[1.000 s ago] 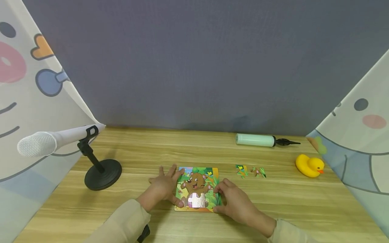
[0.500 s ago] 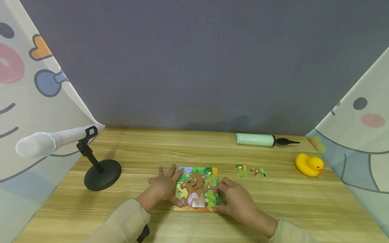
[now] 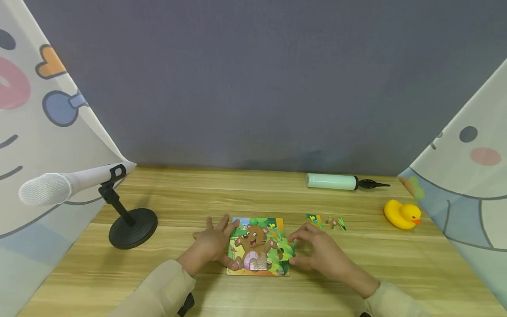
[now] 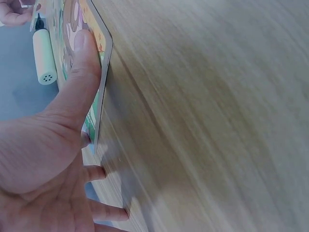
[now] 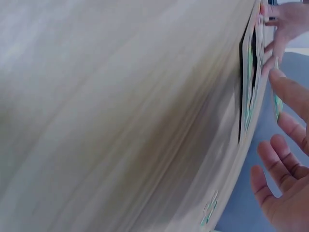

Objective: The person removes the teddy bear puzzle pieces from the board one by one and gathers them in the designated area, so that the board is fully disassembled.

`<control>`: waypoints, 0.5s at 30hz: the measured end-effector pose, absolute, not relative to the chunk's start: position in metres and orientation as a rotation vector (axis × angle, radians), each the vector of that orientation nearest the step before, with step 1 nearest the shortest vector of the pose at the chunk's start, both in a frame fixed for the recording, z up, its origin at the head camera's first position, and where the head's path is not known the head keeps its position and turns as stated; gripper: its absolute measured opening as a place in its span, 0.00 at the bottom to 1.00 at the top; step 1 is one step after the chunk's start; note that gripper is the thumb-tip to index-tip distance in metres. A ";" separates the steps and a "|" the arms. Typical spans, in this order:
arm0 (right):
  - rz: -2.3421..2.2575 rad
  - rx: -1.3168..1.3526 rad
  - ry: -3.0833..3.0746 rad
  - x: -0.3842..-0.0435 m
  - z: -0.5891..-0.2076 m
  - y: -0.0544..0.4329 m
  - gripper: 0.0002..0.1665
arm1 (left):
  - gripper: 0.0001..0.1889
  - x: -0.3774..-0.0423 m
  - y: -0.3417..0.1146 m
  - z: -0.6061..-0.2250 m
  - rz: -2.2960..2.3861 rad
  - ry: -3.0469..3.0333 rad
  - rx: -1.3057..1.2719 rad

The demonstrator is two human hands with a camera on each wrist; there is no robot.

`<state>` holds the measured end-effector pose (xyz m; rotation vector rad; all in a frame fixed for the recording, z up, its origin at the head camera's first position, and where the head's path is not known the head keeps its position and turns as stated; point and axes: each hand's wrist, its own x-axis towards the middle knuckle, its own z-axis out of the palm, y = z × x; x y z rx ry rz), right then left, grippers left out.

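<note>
A square jigsaw puzzle [image 3: 253, 244] with a brown bear picture lies on the wooden table. My left hand [image 3: 214, 243] rests at its left side, fingers spread, the thumb [image 4: 86, 53] pressing on its lower left part. Over the puzzle's right side my right hand [image 3: 322, 253] pinches a green puzzle piece [image 3: 287, 250] between thumb and fingertips. In the right wrist view that piece [image 5: 278, 104] is raised off the board, the other fingers curled loosely below. Two loose puzzle pieces, one yellow and green [image 3: 315, 219] and one brown and green [image 3: 336, 223], lie beyond the right hand.
A white microphone [image 3: 75, 180] on a black stand [image 3: 134, 226] stands at the left. Toward the back right lies a pale green hand pump [image 3: 332, 181] with a black nozzle. Near the right edge sits a yellow rubber duck [image 3: 402, 215]. A grey panel [image 3: 253, 88] rises behind the table.
My right hand has moved right and lifted the green piece from the puzzle's right side. My left hand has stayed in place.
</note>
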<state>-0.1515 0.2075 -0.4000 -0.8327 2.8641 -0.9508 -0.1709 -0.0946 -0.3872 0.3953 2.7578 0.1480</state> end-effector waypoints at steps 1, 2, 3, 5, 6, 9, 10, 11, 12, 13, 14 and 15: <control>-0.959 -0.835 2.856 -0.152 -0.399 0.210 0.23 | 0.64 -0.171 -0.095 -0.387 0.152 2.757 0.396; -0.963 -0.832 2.850 -0.153 -0.398 0.212 0.23 | 0.64 -0.171 -0.095 -0.387 0.153 2.758 0.397; -0.964 -0.826 2.843 -0.154 -0.397 0.215 0.23 | 0.64 -0.171 -0.095 -0.387 0.155 2.758 0.397; -0.960 -0.806 2.836 -0.156 -0.396 0.220 0.23 | 0.63 -0.171 -0.096 -0.387 0.161 2.758 0.399; -0.957 -0.794 2.837 -0.157 -0.395 0.222 0.23 | 0.63 -0.171 -0.096 -0.387 0.160 2.758 0.400; -0.952 -0.751 2.855 -0.160 -0.394 0.231 0.23 | 0.63 -0.171 -0.095 -0.387 0.158 2.760 0.403; -0.946 -0.734 2.866 -0.160 -0.393 0.234 0.23 | 0.63 -0.171 -0.095 -0.386 0.157 2.760 0.404; -0.944 -0.718 2.880 -0.161 -0.393 0.237 0.23 | 0.63 -0.171 -0.095 -0.386 0.156 2.761 0.404; -0.943 -0.710 2.893 -0.163 -0.392 0.240 0.24 | 0.63 -0.171 -0.095 -0.386 0.156 2.761 0.404; -0.940 -0.702 2.909 -0.164 -0.391 0.244 0.24 | 0.63 -0.171 -0.095 -0.386 0.156 2.761 0.403; -0.938 -0.685 2.921 -0.164 -0.391 0.247 0.23 | 0.63 -0.171 -0.095 -0.386 0.157 2.762 0.402; -0.936 -0.673 2.932 -0.165 -0.390 0.250 0.23 | 0.63 -0.171 -0.095 -0.386 0.160 2.762 0.402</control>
